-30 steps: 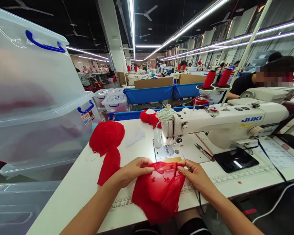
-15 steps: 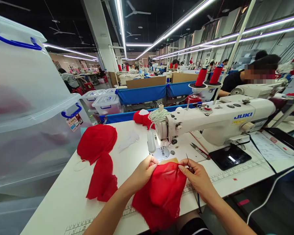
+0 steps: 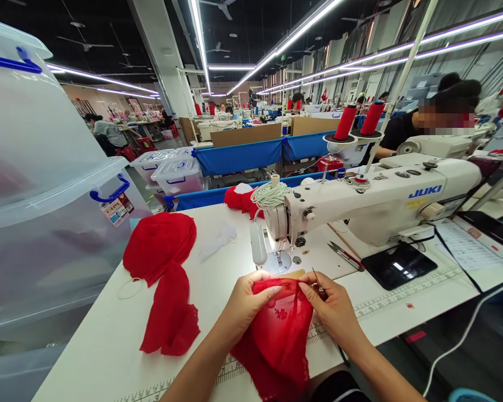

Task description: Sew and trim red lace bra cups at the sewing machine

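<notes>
A sheer red piece of fabric with lace-like embroidery hangs between my hands at the table's front edge, before the sewing machine's needle area. My left hand pinches its upper left edge, thumb lying across the front. At the upper right edge, my right hand grips the cloth between thumb and fingers. A thin, pointed tool with a dark handle, like an awl, is also tucked in the right hand, its tip pointing up. The white JUKI sewing machine stands just beyond; its needle and presser foot are clear of the cloth.
More red fabric pieces lie on the left of the white table, near a scrap of white cloth. Thread snips and a black phone-like slab lie right. Stacked clear bins rise at left. A person sits beyond the machine.
My left hand has shifted its hold inward, its thumb now flatter over the cloth. The fabric is turned so its embroidered motif shows. The view has moved slightly.
</notes>
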Demonstrator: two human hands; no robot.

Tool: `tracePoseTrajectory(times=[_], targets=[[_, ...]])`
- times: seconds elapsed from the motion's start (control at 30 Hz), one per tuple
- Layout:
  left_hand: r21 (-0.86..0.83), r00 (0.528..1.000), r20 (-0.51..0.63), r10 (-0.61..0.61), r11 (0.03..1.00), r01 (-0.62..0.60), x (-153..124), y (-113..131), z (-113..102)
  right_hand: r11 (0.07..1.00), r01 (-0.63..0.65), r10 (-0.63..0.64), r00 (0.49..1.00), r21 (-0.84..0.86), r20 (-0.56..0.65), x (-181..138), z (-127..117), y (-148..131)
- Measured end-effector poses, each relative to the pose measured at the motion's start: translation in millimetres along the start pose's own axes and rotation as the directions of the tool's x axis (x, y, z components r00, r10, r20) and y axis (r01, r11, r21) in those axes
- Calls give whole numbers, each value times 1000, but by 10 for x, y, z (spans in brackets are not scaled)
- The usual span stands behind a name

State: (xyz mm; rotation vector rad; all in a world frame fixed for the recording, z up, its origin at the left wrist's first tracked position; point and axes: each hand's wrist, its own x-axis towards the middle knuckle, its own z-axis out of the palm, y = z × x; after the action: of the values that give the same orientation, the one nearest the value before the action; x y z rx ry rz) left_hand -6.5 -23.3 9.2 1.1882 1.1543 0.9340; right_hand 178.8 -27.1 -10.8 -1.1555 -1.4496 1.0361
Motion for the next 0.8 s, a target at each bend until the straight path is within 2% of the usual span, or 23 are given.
tracePoseTrajectory(times=[0.17,0.3,0.53,0.7,0.8], targets=[[-160,999,9,-52,986,53,11,-15,-22,999,30,-30,1000,-41,-8,14,49,-55],[-164,998,-5,-64,984,62,36,-35,-55,994,50,-53,998,-92,-29,27,58,-63],[-205,995,35,-92,974,97,18,7,-45,991,80,-84,996,-111,-28,32,81,-54],[-199,993,-34,-113,974,104,20,-5,-36,987,85,-89,996,-140,-22,44,99,-45],[-196,992,-43,-118,975,108,39,-41,-41,987,44,-50,998,-155,-32,52,102,-41]])
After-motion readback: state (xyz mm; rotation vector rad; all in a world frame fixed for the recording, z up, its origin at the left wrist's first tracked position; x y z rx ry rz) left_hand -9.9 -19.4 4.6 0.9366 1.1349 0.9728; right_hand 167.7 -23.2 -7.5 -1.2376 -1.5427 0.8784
